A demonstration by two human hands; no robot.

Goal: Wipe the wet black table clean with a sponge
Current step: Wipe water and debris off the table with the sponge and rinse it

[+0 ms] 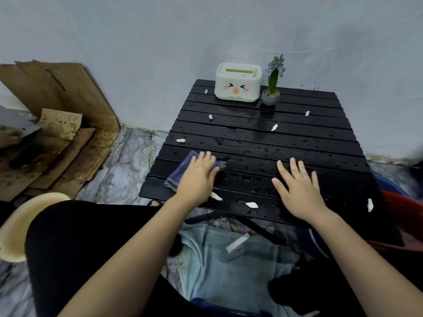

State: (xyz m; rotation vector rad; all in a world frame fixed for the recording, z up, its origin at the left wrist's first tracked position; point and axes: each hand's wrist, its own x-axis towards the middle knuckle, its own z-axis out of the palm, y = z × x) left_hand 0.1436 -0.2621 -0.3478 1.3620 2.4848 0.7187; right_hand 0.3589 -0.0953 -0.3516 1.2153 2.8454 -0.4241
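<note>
A black slatted table [297, 138] stands in front of me, covered with water drops and several small white paper scraps [251, 205]. My left hand [198, 177] presses flat on a blue sponge cloth [180, 169] near the table's left front corner. My right hand [299, 191] lies flat on the wet slats at the front right, fingers spread, holding nothing.
A white tissue box with a cartoon face [238, 82] and a small potted plant [272, 92] stand at the table's far edge by the wall. Cardboard [57, 124] lies on the floor at left, a cream basin [20, 225] near my knee, a red basket [402, 213] at right.
</note>
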